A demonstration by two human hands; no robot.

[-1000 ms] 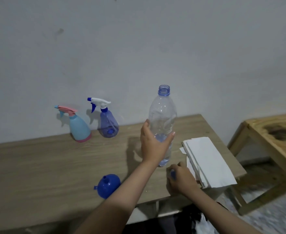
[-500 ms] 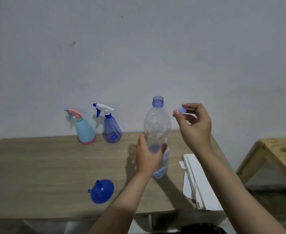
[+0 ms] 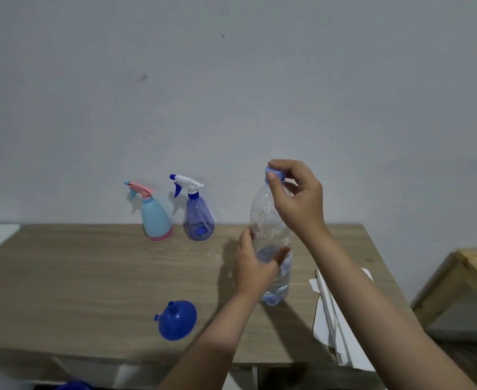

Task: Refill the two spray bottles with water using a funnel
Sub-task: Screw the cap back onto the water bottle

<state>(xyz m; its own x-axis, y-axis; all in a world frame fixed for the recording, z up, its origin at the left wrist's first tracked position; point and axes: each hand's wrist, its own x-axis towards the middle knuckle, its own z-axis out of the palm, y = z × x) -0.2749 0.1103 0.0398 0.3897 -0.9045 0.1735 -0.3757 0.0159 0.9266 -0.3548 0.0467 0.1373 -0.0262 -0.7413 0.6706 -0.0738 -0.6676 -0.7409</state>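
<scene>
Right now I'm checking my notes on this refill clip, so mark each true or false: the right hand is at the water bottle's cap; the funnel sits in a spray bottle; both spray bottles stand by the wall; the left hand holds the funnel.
1. The right hand is at the cap of the water bottle. True.
2. The funnel sits in a spray bottle. False: it lies on the table.
3. The light blue spray bottle and purple spray bottle stand by the wall. True.
4. The left hand holds the funnel. False: it grips the water bottle.
</scene>
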